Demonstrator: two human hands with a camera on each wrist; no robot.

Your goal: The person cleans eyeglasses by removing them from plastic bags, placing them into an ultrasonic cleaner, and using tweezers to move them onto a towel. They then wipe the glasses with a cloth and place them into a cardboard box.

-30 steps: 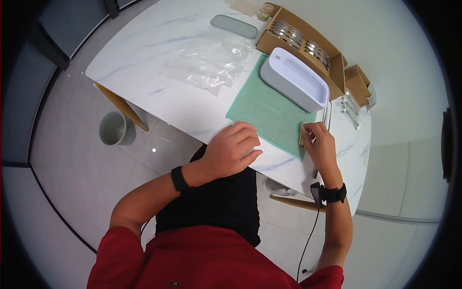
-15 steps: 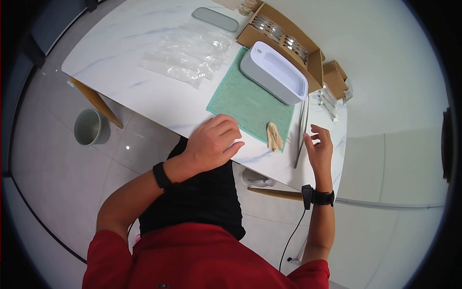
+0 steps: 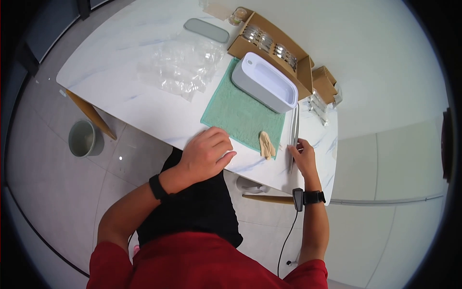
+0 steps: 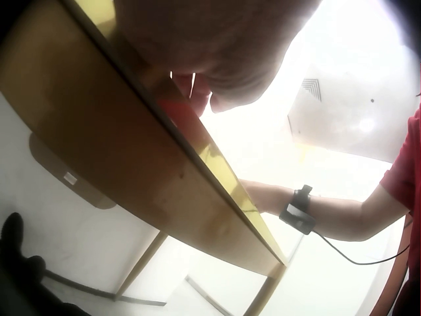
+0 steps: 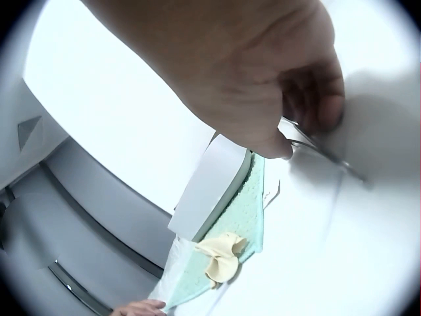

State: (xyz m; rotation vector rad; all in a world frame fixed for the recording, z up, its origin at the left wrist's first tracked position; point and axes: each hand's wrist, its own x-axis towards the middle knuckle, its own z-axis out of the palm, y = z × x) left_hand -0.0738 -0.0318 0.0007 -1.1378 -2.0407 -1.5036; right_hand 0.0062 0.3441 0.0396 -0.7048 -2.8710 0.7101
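My right hand (image 3: 304, 156) is at the long metal tweezers (image 3: 294, 126) on the table's right side. In the right wrist view its thumb and fingers lie on either side of the tweezers (image 5: 329, 155), pinching them. My left hand (image 3: 206, 153) rests at the table's front edge, fingers loosely bent and holding nothing. Between the hands, a crumpled beige cloth (image 3: 266, 145) lies on the near right corner of a green towel (image 3: 240, 113). On the towel's far side stands a white and grey ultrasonic cleaner (image 3: 262, 94), uncovered, its basin showing.
Behind the cleaner stands a cardboard box (image 3: 303, 72) with several shiny round items. Clear plastic bags (image 3: 185, 65) and a grey oval lid (image 3: 207, 30) lie on the left. Small wrapped packets (image 3: 317, 110) are at the far right. A bin (image 3: 85, 138) stands on the floor.
My right hand has let go of the beige cloth, leaving it on the towel, and moved right to the tweezers. My left hand stays at the table edge. The head view has shifted.
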